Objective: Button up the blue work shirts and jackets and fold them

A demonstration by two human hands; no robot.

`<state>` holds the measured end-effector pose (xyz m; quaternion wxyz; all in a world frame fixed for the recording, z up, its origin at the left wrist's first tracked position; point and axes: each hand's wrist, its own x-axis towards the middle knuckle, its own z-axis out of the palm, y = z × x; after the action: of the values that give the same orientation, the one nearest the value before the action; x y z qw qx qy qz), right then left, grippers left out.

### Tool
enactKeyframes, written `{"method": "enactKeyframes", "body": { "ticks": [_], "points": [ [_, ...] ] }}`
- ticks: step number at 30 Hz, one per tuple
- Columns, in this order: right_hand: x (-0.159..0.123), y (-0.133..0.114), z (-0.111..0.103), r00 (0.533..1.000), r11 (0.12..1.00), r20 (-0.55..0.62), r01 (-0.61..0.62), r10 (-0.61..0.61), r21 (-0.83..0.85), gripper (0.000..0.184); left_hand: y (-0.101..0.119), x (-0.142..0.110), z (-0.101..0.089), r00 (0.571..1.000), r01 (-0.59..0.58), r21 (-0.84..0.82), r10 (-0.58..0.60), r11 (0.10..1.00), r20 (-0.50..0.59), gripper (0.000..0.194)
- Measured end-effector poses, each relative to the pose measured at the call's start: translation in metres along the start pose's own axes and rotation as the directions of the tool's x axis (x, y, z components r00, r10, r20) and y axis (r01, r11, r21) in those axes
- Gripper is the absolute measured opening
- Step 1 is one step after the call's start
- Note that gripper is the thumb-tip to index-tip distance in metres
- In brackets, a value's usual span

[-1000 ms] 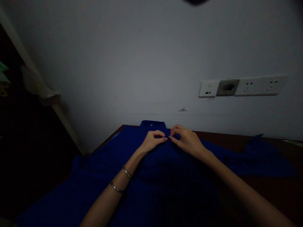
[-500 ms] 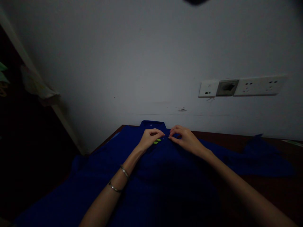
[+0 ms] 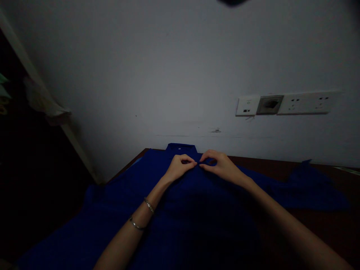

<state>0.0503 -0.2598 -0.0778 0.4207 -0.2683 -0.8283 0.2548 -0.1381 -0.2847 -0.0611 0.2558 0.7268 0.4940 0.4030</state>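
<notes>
A dark blue collared shirt [image 3: 132, 191] lies spread out on a dark reddish-brown table [image 3: 317, 221]. Its collar [image 3: 181, 147] points toward the wall. Below the collar, my left hand [image 3: 180, 167] pinches the shirt front between thumb and forefinger. Close beside it, my right hand [image 3: 221, 167] pinches the cloth too, and the two sets of fingertips almost meet. Whether a button sits between them is too small and dark to make out. One sleeve [image 3: 312, 191] stretches away to the right. Two bracelets [image 3: 137, 224] circle my left forearm.
A pale wall [image 3: 157, 75] rises right behind the table's back edge. Sockets and switch plates [image 3: 303, 103] are set in it at the right. At the left are a dark doorway-like area and a light plastic bag [image 3: 46, 101].
My left fingertips have shifted slightly right and the two hands are closer together. The yellow-green stripes on the shirt front, seen earlier beside my left hand, are now hidden.
</notes>
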Motion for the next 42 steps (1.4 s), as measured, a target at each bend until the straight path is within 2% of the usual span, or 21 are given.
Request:
{"method": "enactKeyframes", "body": {
  "ticks": [5, 12, 17, 23, 32, 42],
  "points": [
    [0.001, 0.0, -0.002, 0.994, 0.974, 0.022, -0.108, 0.105, 0.197, 0.025, -0.001, 0.0, -0.002, 0.998, 0.06, -0.094, -0.061, 0.994, -0.009, 0.016],
    [0.003, 0.0, 0.003, 0.989, 0.943, 0.04, -0.147, 0.142, 0.299, 0.032, 0.0, -0.001, -0.001, 0.996, 0.085, -0.134, -0.084, 0.987, 0.009, 0.017],
    [0.003, 0.002, 0.003, 0.974, 0.936, 0.107, -0.22, 0.198, 0.276, 0.031, 0.001, -0.001, -0.001, 0.996, 0.083, -0.122, -0.081, 0.989, 0.023, 0.017],
    [0.001, 0.0, 0.001, 0.968, 0.925, 0.161, -0.232, 0.191, 0.301, 0.027, 0.001, -0.001, -0.001, 0.997, 0.075, -0.123, -0.071, 0.99, 0.032, 0.016],
    [0.0, 0.009, 0.007, 0.971, 0.922, 0.146, -0.229, 0.192, 0.313, 0.025, 0.0, -0.001, 0.001, 0.996, 0.088, -0.112, -0.085, 0.99, 0.034, 0.017],
    [0.0, 0.01, 0.01, 0.978, 0.928, 0.112, -0.204, 0.177, 0.312, 0.029, 0.0, -0.003, 0.004, 1.0, 0.001, -0.045, 0.0, 0.999, 0.002, 0.016]
  ]
}}
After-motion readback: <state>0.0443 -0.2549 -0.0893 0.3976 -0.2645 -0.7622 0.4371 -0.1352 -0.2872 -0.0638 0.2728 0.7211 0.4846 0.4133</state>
